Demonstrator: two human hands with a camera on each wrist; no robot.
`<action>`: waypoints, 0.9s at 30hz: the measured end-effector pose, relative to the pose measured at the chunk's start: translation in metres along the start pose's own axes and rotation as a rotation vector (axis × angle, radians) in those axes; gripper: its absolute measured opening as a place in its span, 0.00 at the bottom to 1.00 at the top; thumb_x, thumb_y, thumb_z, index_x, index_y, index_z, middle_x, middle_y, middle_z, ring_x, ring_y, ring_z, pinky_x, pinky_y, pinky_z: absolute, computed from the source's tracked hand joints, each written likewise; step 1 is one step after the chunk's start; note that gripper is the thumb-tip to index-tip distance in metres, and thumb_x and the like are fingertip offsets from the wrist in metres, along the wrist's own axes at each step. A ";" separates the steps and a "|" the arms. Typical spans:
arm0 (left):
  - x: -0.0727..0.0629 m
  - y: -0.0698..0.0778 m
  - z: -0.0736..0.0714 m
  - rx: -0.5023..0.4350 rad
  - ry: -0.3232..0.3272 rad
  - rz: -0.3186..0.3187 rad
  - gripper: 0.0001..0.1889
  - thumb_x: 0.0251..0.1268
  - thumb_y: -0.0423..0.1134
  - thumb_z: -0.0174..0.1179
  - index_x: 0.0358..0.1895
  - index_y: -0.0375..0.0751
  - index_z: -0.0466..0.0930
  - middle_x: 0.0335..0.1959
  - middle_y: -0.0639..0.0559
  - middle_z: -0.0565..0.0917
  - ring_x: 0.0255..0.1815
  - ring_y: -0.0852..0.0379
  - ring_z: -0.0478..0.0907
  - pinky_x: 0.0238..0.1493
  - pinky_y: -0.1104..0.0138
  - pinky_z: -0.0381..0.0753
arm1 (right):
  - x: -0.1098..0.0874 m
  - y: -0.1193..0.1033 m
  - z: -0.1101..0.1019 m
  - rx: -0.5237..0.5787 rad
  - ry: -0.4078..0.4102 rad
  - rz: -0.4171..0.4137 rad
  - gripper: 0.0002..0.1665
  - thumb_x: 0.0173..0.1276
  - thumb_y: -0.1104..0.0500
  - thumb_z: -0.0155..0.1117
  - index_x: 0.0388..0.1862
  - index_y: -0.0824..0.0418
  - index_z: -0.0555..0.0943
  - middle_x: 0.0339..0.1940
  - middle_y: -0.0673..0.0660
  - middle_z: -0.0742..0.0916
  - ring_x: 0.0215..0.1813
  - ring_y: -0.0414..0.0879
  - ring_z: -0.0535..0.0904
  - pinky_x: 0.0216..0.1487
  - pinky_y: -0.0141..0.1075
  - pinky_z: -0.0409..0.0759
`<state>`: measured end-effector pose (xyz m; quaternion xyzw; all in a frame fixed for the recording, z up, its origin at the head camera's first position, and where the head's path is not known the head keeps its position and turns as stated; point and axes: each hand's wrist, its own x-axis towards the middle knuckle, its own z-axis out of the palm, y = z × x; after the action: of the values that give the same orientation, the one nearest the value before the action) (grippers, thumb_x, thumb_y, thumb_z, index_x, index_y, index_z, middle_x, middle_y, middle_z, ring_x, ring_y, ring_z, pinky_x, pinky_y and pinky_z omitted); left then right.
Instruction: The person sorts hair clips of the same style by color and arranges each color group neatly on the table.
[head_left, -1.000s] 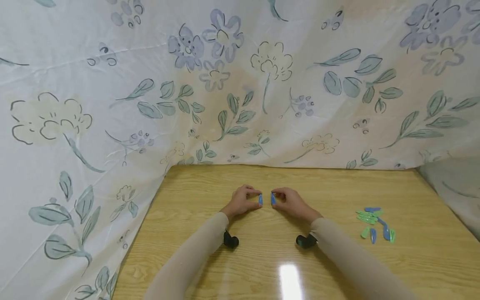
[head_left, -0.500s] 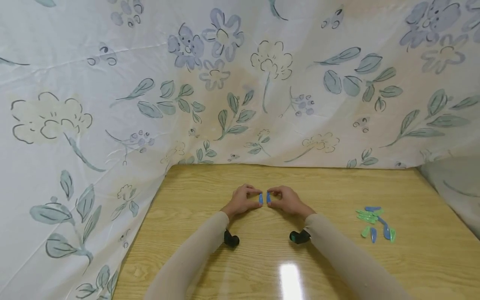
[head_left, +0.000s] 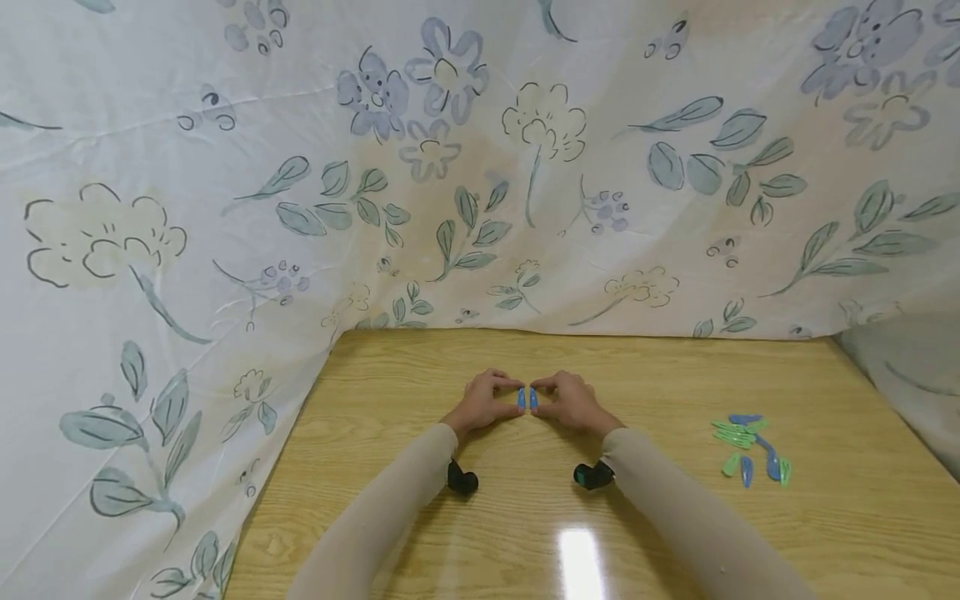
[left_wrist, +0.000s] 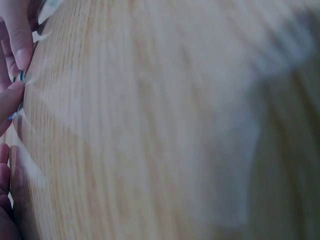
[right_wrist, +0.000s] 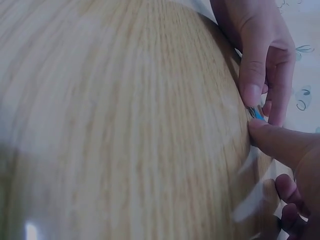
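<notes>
At the middle of the table, my left hand (head_left: 483,402) pinches a blue snap hair clip (head_left: 521,398) between thumb and fingertips. Facing it, my right hand (head_left: 573,402) pinches a second blue hair clip (head_left: 533,398) the same way. Both clips stand lengthwise side by side, with a narrow gap between them in the head view. From the right wrist, a bit of blue clip (right_wrist: 258,114) shows between the two thumbs, close to the wood. The left wrist view catches only the fingertips at its left edge, and the clips are mostly hidden there.
To the right lies a loose group of hair clips, several green clips (head_left: 733,434) and blue ones, such as a blue clip (head_left: 746,471) near its front. The wooden table (head_left: 420,358) ends at a floral cloth (head_left: 480,250) behind and at the left.
My right hand has moved left with its blue hair clip, narrowing the gap to the other clip. The left hand has stayed almost still.
</notes>
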<state>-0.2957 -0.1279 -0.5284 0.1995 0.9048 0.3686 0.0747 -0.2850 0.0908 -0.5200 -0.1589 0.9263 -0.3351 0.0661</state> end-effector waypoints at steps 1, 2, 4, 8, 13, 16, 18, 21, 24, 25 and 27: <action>0.000 0.000 0.000 -0.002 -0.001 0.000 0.24 0.61 0.48 0.72 0.62 0.51 0.84 0.59 0.48 0.77 0.58 0.48 0.71 0.68 0.45 0.58 | 0.000 0.000 0.000 -0.004 -0.001 0.001 0.31 0.60 0.48 0.77 0.62 0.53 0.84 0.51 0.59 0.84 0.52 0.56 0.76 0.50 0.52 0.66; 0.000 0.001 0.000 -0.002 -0.004 -0.001 0.24 0.61 0.48 0.72 0.62 0.51 0.84 0.59 0.48 0.77 0.58 0.48 0.70 0.68 0.45 0.58 | 0.001 0.001 0.000 -0.008 0.000 0.003 0.31 0.60 0.48 0.77 0.62 0.52 0.84 0.50 0.59 0.84 0.52 0.56 0.76 0.49 0.51 0.66; 0.001 0.001 -0.001 -0.002 -0.009 0.000 0.24 0.62 0.48 0.72 0.62 0.51 0.84 0.59 0.48 0.77 0.57 0.48 0.70 0.68 0.45 0.58 | 0.001 0.001 0.000 -0.014 0.000 0.002 0.31 0.60 0.47 0.77 0.63 0.52 0.84 0.50 0.59 0.84 0.51 0.55 0.76 0.48 0.49 0.65; 0.001 0.002 -0.001 0.000 -0.014 0.000 0.24 0.62 0.47 0.72 0.62 0.52 0.83 0.59 0.48 0.77 0.57 0.48 0.70 0.68 0.45 0.58 | 0.001 0.001 -0.001 -0.011 -0.006 0.006 0.31 0.60 0.47 0.78 0.63 0.52 0.84 0.50 0.59 0.84 0.50 0.54 0.75 0.47 0.47 0.64; 0.000 0.003 -0.001 -0.005 -0.006 -0.001 0.25 0.61 0.47 0.72 0.62 0.50 0.84 0.59 0.47 0.78 0.59 0.46 0.70 0.68 0.45 0.58 | 0.001 0.001 -0.001 -0.002 -0.015 0.009 0.32 0.59 0.48 0.78 0.63 0.53 0.83 0.51 0.59 0.84 0.50 0.55 0.74 0.46 0.46 0.62; 0.001 0.002 -0.002 -0.011 -0.003 0.002 0.25 0.61 0.46 0.72 0.62 0.50 0.84 0.59 0.47 0.78 0.60 0.46 0.70 0.68 0.45 0.58 | 0.001 0.002 0.000 0.003 -0.015 0.009 0.32 0.59 0.49 0.78 0.63 0.53 0.83 0.52 0.59 0.84 0.51 0.55 0.74 0.47 0.45 0.61; 0.001 0.002 -0.002 -0.013 0.001 0.007 0.24 0.61 0.46 0.72 0.62 0.49 0.84 0.59 0.47 0.78 0.59 0.46 0.70 0.68 0.45 0.58 | 0.002 0.003 0.000 0.005 -0.012 0.005 0.33 0.59 0.49 0.78 0.64 0.54 0.83 0.53 0.60 0.84 0.52 0.55 0.74 0.47 0.46 0.62; 0.001 0.001 -0.002 -0.007 0.002 0.013 0.24 0.61 0.46 0.73 0.62 0.49 0.84 0.58 0.47 0.78 0.58 0.47 0.71 0.67 0.45 0.59 | 0.002 0.006 0.000 0.013 -0.011 -0.010 0.36 0.59 0.49 0.79 0.66 0.55 0.81 0.55 0.61 0.85 0.54 0.57 0.74 0.51 0.51 0.65; 0.002 -0.001 -0.001 0.003 -0.005 0.010 0.24 0.61 0.46 0.73 0.62 0.51 0.84 0.59 0.47 0.78 0.58 0.47 0.71 0.67 0.46 0.60 | 0.001 0.009 -0.001 0.035 -0.012 -0.036 0.38 0.58 0.49 0.79 0.67 0.57 0.79 0.57 0.62 0.85 0.58 0.59 0.76 0.59 0.57 0.68; 0.002 -0.001 -0.001 0.005 -0.007 0.009 0.25 0.60 0.46 0.73 0.62 0.51 0.84 0.59 0.47 0.78 0.58 0.48 0.71 0.67 0.46 0.60 | 0.000 0.011 -0.001 0.055 -0.017 -0.049 0.39 0.59 0.49 0.79 0.68 0.58 0.79 0.58 0.63 0.85 0.60 0.60 0.76 0.61 0.59 0.69; 0.002 -0.002 0.000 0.007 -0.010 0.010 0.24 0.61 0.46 0.73 0.62 0.51 0.84 0.59 0.47 0.77 0.59 0.48 0.71 0.67 0.46 0.60 | -0.003 0.014 -0.004 0.102 -0.030 -0.083 0.39 0.60 0.50 0.78 0.69 0.62 0.77 0.59 0.65 0.84 0.60 0.61 0.77 0.61 0.60 0.72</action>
<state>-0.2978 -0.1284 -0.5292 0.2060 0.9048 0.3647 0.0767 -0.2863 0.1039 -0.5258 -0.1985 0.8995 -0.3820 0.0740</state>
